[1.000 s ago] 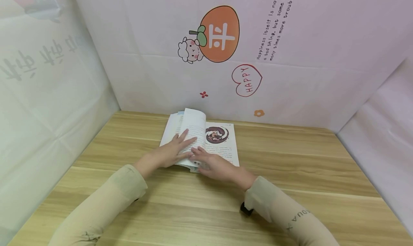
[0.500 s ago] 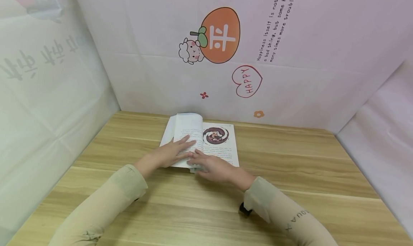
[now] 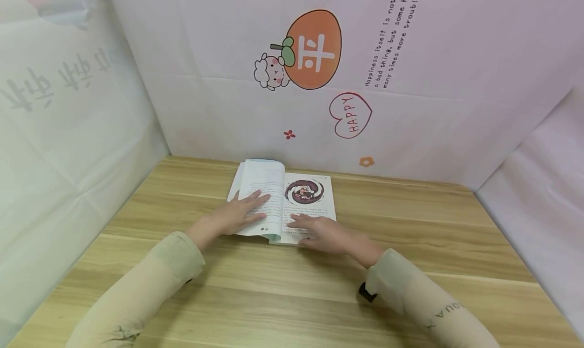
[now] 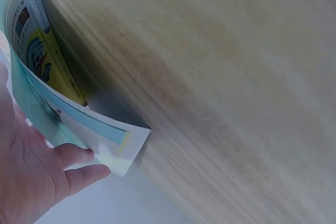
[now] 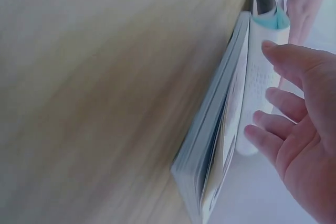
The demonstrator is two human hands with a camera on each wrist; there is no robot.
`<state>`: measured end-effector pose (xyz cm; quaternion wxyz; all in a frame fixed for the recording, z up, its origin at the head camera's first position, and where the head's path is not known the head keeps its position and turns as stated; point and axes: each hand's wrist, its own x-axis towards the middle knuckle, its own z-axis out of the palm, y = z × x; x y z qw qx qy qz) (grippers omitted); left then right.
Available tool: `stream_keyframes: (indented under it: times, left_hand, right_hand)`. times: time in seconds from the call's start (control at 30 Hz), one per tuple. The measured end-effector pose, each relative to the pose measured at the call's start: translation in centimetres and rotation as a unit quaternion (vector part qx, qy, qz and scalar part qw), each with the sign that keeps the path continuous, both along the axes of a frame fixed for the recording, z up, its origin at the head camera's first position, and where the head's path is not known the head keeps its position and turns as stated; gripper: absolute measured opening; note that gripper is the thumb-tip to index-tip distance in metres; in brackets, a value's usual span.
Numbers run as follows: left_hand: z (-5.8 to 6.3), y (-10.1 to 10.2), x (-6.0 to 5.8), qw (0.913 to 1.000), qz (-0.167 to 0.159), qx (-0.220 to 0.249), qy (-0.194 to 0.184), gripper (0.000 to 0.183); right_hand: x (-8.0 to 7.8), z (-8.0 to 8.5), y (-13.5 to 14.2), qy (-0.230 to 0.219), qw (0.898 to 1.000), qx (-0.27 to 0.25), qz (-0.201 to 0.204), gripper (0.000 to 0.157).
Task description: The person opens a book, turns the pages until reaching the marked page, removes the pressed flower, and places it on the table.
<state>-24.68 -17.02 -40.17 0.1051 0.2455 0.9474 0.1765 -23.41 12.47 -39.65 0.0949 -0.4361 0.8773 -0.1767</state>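
An opened book (image 3: 304, 192) lies near the back edge of the wooden table, a dark swirl picture on its right page. In the head view my left hand (image 3: 234, 215) rests spread on the left page (image 3: 266, 178), fingers straight. The left wrist view shows that side of the book (image 4: 68, 111) curving up off the table, the hand (image 4: 37, 174) against it. My right hand (image 3: 324, 233) is over the lower part of the right page with loosely bent fingers. In the right wrist view, nothing is gripped by this hand (image 5: 299, 114), beside the book's thick page block (image 5: 210, 114).
The wooden table (image 3: 292, 297) spreads in front of the book and to both sides. Behind it stands a white printed backdrop (image 3: 219, 114), with further white sheeting (image 3: 77, 150) at the left. A black object (image 3: 367, 292) sits under the right cuff.
The raised left-side pages have turned over to the left and lie flatter. My left hand has shifted slightly left, while my right hand has moved right, away from the book's middle.
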Motion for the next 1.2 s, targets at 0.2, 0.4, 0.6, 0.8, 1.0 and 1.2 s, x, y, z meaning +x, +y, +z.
stream_keyframes:
  times: [0.2, 0.4, 0.6, 0.8, 1.0, 1.2]
  left_hand:
    - [0.0, -0.4, -0.2, 0.9999, -0.013, 0.008, 0.003, 0.065]
    - [0.3, -0.9, 0.0, 0.9999, 0.005, 0.01, -0.01, 0.066]
    - [0.5, -1.5, -0.2, 0.9987, 0.033, -0.002, -0.039, 0.069]
    - [0.7, -1.6, -0.3, 0.9979, 0.039, -0.013, -0.051, 0.069]
    - [0.9, -1.2, -0.4, 0.9977, 0.047, -0.033, -0.035, 0.066]
    - [1.1, -0.8, -0.6, 0.998, 0.043, -0.046, -0.006, 0.065]
  right_hand:
    - [-0.3, 0.2, 2.4, -0.017, 1.0, 0.004, -0.019, 0.047]
    - [-0.4, 0.1, 4.5, -0.029, 0.999, 0.026, -0.036, 0.051]
    - [-0.3, -0.1, 6.1, -0.039, 0.997, 0.03, -0.054, 0.051]
    - [-0.3, -0.2, 6.4, -0.029, 0.998, 0.031, -0.046, 0.05]
    - [-0.5, -0.3, 6.5, -0.027, 0.998, 0.036, -0.042, 0.05]
    - [-0.6, -0.3, 6.5, -0.022, 0.998, 0.041, -0.037, 0.05]
